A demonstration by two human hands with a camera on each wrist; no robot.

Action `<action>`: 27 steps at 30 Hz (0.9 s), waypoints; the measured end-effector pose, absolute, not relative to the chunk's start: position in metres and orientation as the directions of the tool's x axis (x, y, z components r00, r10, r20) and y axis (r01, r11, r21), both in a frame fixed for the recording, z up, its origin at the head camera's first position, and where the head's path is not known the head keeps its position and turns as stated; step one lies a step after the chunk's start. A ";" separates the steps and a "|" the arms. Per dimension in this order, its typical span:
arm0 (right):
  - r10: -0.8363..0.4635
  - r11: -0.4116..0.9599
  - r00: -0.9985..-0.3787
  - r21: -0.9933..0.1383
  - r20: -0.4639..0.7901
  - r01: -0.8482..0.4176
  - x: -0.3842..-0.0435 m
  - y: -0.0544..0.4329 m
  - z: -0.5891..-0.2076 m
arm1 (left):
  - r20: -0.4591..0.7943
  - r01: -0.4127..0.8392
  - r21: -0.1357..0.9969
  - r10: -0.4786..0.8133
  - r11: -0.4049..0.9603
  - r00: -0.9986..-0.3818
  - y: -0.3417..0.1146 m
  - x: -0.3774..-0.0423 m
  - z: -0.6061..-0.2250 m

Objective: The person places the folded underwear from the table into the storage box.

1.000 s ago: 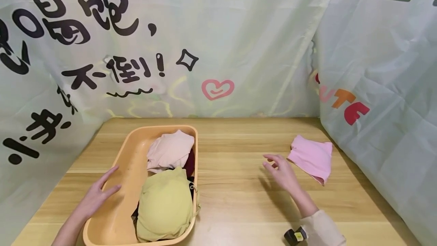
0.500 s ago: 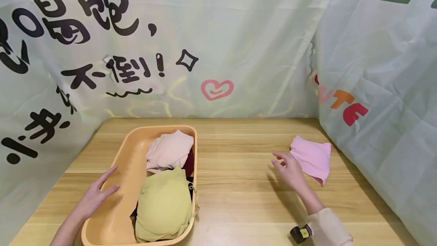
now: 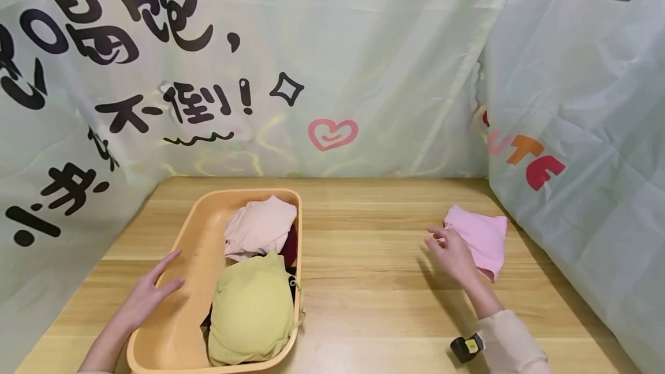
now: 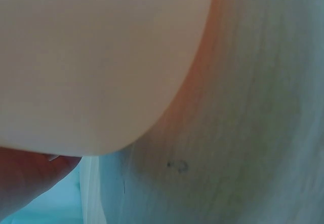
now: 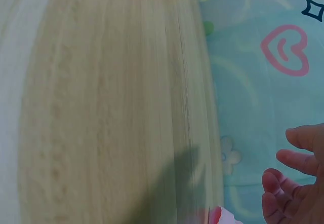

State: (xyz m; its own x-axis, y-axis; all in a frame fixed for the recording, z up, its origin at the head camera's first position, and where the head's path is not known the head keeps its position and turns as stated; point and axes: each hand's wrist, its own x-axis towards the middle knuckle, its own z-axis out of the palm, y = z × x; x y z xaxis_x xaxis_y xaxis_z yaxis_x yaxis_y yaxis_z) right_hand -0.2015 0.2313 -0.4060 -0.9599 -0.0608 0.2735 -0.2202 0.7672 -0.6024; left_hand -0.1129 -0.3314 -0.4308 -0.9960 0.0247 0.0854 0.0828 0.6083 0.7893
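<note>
My left hand point(image 3: 142, 299) rests at the left rim of an orange plastic tub point(image 3: 200, 247), fingers extended and thumb spread over the inside. In the left wrist view the tub's wall point(image 4: 101, 67) fills much of the picture, with a fingertip point(image 4: 35, 178) at its edge. My right hand point(image 3: 454, 255) hovers over the table with loosely bent fingers, holding nothing. Just beyond it lies a folded pink cloth item point(image 3: 485, 238), partly hidden by the hand. Inside the tub are a yellow-green garment point(image 3: 251, 310) with thin strings and a pale pink garment point(image 3: 262, 227).
Dark red fabric point(image 3: 292, 247) and black fabric show beside the garments, along the tub's right wall. The wooden table point(image 3: 363, 281) extends between the tub and the pink cloth. Printed curtains point(image 3: 363, 62) enclose the back and both sides.
My right hand has moved rightward and slightly away from me, closer to the pink cloth, and now covers part of it. The left hand and the tub have stayed put.
</note>
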 end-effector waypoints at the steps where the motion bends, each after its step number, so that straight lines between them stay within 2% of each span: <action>1: -0.059 0.769 -0.961 -0.602 0.269 -0.216 -0.202 0.233 -0.406 | 0.084 0.082 0.789 0.026 0.609 -0.996 -0.332 -0.113 -0.431; 14: -0.036 0.784 -0.978 -0.601 0.205 -0.155 -0.207 0.248 -0.408 | 0.066 0.068 0.796 0.024 0.602 -0.998 -0.332 -0.114 -0.431; 27: -0.082 0.790 -0.982 -0.590 0.169 -0.167 -0.216 0.260 -0.410 | 0.050 0.056 0.806 0.027 0.589 -0.998 -0.333 -0.115 -0.432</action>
